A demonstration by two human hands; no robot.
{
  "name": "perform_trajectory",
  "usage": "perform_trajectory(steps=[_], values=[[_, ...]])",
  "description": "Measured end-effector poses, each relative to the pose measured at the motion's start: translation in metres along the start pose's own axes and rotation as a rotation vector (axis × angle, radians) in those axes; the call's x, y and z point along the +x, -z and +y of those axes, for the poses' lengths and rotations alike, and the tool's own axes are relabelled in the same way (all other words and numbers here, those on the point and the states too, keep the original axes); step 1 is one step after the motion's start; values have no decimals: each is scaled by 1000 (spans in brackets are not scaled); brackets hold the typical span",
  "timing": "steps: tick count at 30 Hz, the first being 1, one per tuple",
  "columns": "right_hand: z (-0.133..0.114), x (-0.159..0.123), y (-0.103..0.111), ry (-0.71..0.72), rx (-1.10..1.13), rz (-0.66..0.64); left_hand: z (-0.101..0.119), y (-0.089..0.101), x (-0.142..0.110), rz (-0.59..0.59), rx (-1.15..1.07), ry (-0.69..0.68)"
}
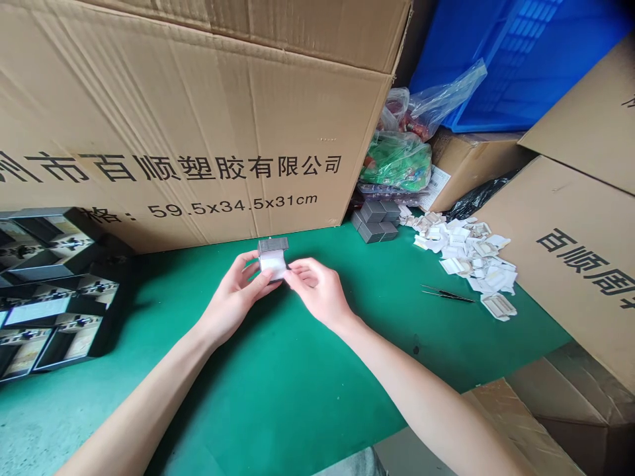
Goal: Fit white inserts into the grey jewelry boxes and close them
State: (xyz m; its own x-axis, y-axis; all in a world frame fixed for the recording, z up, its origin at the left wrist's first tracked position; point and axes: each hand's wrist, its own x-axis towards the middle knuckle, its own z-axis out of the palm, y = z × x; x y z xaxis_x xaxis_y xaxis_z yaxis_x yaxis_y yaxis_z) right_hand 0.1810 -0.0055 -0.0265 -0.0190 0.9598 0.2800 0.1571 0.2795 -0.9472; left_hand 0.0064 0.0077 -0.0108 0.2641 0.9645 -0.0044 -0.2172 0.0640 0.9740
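A small dark grey hinged box (273,244) stands open over the green table, white inside. My left hand (243,283) wraps round its left side, with the thumb on the white insert (272,262). At the box's lower right corner, my right hand (320,289) has thumb and index finger pinched on the edge; whether it grips the box or the insert is hard to see. Several closed grey boxes (376,221) are stacked farther back. To their right lies a heap of white inserts (471,248), with black tweezers (449,295) in front.
Open black boxes (59,291) are stacked on the left. A large cardboard carton (198,119) stands along the back of the green table (288,390), another carton (570,251) at the right. Plastic bags (401,158) and a blue crate (516,66) are at the back right.
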Motion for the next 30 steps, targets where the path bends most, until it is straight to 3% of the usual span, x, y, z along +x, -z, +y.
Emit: perform_trajectory(steps=[3,6,22,30], values=[[-2,4,1,-191,156,-76,1,-1,-1,-33,8,-42],[-2,7,3,-275,262,-133,0,-2,-2,-59,15,-55],[10,9,3,-200,224,-129,0,-2,0,-22,86,23],[4,6,3,-246,151,-99,-2,-3,-1,0,87,43]])
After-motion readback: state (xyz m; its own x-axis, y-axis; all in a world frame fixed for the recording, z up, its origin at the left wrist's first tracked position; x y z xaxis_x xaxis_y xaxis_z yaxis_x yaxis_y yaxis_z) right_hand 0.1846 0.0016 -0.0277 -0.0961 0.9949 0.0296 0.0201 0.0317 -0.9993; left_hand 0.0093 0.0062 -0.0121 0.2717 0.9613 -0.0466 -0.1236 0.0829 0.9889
